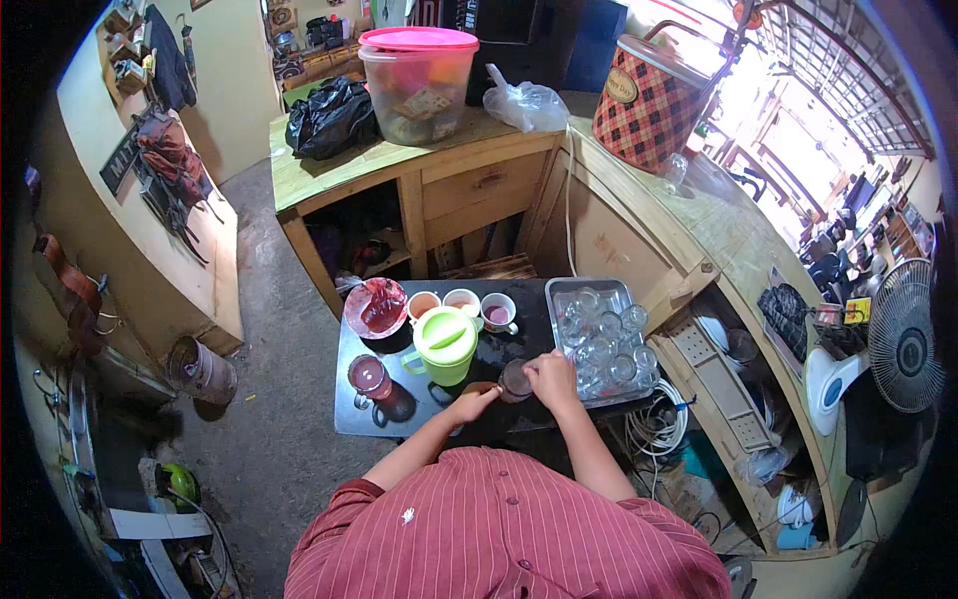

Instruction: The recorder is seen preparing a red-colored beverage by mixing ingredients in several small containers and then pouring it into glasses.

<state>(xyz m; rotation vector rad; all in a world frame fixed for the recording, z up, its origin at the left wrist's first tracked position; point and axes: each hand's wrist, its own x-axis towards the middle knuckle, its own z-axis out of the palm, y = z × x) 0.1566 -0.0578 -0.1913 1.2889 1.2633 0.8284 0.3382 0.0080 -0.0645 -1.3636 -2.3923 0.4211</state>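
Note:
On the dark table point(516, 427), a small glass point(513, 383) stands between my two hands. My left hand point(476, 402) grips its left side with the fingertips. My right hand point(555, 380) has bent fingers at its right rim; whether they pinch something is hidden. Left of the glass is a light-green lidded plastic pitcher point(446, 346). A glass mug of dark red liquid point(370, 378) stands farther left. Behind the pitcher are three cups, one of them a white cup point(498, 312), and a pink bowl point(376, 308) with a dark red packet in it.
A metal tray point(557, 299) of several clear glass mugs point(608, 341) sits right of my right hand. Coiled white cable point(658, 423) hangs beside the table. A wooden counter point(479, 153) with a pink-lidded tub point(419, 90) stands behind; a fan point(907, 337) is at far right.

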